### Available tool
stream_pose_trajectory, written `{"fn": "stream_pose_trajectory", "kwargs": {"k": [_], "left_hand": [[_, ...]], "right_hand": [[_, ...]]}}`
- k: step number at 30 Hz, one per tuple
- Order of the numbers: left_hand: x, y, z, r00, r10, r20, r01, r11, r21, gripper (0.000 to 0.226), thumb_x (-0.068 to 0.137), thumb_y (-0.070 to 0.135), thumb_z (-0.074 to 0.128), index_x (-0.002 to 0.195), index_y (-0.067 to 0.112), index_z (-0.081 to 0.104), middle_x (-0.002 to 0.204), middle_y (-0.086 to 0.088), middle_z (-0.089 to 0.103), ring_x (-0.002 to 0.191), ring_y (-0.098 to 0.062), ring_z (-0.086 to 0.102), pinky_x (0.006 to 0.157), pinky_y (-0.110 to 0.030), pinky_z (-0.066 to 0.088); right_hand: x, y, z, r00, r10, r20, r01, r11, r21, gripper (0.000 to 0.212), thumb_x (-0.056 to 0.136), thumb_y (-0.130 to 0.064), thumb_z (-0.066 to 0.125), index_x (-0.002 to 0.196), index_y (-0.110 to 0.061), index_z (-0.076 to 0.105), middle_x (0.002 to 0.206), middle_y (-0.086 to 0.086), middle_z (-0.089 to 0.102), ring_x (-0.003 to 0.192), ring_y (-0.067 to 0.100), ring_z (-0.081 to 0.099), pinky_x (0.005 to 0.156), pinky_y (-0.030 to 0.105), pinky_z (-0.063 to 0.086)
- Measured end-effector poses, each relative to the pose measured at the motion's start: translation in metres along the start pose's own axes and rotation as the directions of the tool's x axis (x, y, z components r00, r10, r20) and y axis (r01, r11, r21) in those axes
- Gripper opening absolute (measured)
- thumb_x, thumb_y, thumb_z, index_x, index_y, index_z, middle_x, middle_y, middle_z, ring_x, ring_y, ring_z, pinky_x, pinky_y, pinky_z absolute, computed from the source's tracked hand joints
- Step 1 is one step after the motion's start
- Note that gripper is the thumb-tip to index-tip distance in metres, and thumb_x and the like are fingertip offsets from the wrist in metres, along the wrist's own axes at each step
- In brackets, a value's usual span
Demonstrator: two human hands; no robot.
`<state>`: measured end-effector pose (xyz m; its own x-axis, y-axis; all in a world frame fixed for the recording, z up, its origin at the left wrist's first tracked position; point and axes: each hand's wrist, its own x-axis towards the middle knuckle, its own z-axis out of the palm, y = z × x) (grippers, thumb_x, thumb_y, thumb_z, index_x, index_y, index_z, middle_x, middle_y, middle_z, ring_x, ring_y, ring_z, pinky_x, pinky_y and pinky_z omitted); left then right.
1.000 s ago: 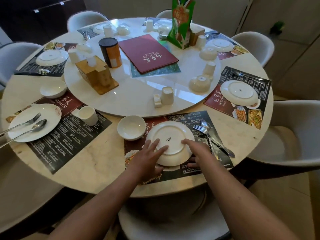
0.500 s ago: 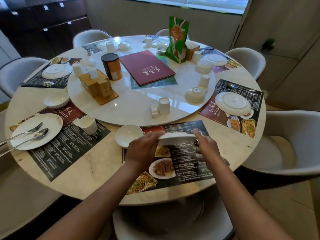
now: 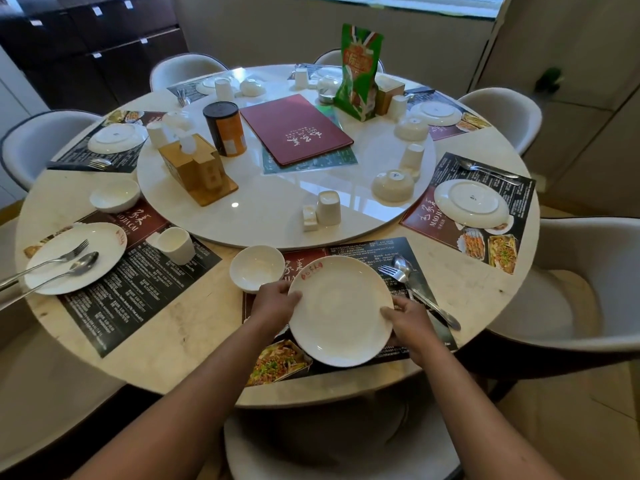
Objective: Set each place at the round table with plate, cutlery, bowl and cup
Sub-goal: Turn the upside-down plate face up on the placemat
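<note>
A white plate (image 3: 337, 306) with a red mark on its rim faces up over the nearest dark placemat (image 3: 374, 251). My left hand (image 3: 275, 304) grips its left edge and my right hand (image 3: 407, 317) grips its right edge. A white bowl (image 3: 257, 268) stands upright just left of the plate. A fork (image 3: 393, 273) and a spoon (image 3: 403, 265) lie on the mat to the right. An upturned cup (image 3: 328, 207) stands on the turntable behind this place.
The place at the left has a plate (image 3: 74, 256) with fork and spoon, a cup (image 3: 175, 244) and a bowl (image 3: 115, 195). The right place holds an upside-down plate (image 3: 471, 202). The turntable (image 3: 270, 209) carries a red menu (image 3: 294, 128), a tissue box (image 3: 197, 169), a tin and upturned bowls and cups. Chairs ring the table.
The plate lay upside down on the mat, was lifted on edge by both hands, and now faces up between them.
</note>
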<state>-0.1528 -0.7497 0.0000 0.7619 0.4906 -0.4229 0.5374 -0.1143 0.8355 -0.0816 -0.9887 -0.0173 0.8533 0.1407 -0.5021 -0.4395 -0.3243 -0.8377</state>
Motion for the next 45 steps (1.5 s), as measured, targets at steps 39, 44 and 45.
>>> {"fn": "stream_pose_trajectory", "kwargs": {"k": [39,44,45], "left_hand": [[-0.017,-0.033,0.020,0.976,-0.035,-0.216,0.095,0.958,0.271,0.040,0.094,0.007,0.060,0.131,0.022,0.066,0.120,-0.006,0.070,0.090,-0.017,0.059,0.069,-0.026,0.045],[-0.018,-0.037,0.016,0.973,-0.026,-0.231,0.091,0.956,0.277,0.041,0.095,0.008,0.058,0.133,0.024,0.065,0.128,-0.005,0.068,0.095,-0.017,0.057,0.068,-0.025,0.043],[-0.018,-0.036,0.016,0.971,-0.026,-0.237,0.094,0.955,0.281,0.042,0.095,0.009,0.058,0.134,0.024,0.064,0.130,-0.005,0.067,0.099,-0.018,0.059,0.072,-0.026,0.045]], "right_hand": [[0.000,0.017,0.010,0.970,-0.145,-0.194,0.026,0.858,-0.513,0.023,0.081,-0.017,0.059,0.099,-0.026,0.070,0.094,-0.004,0.073,0.086,0.023,0.064,0.068,0.031,0.047],[-0.004,0.021,0.008,0.980,-0.116,-0.164,0.017,0.862,-0.507,0.015,0.080,-0.019,0.063,0.091,-0.027,0.068,0.090,-0.006,0.070,0.087,0.022,0.063,0.071,0.031,0.050],[-0.005,0.022,0.008,0.979,-0.119,-0.165,0.020,0.861,-0.508,0.015,0.080,-0.019,0.063,0.092,-0.026,0.069,0.091,-0.005,0.070,0.087,0.023,0.063,0.071,0.031,0.050]]}}
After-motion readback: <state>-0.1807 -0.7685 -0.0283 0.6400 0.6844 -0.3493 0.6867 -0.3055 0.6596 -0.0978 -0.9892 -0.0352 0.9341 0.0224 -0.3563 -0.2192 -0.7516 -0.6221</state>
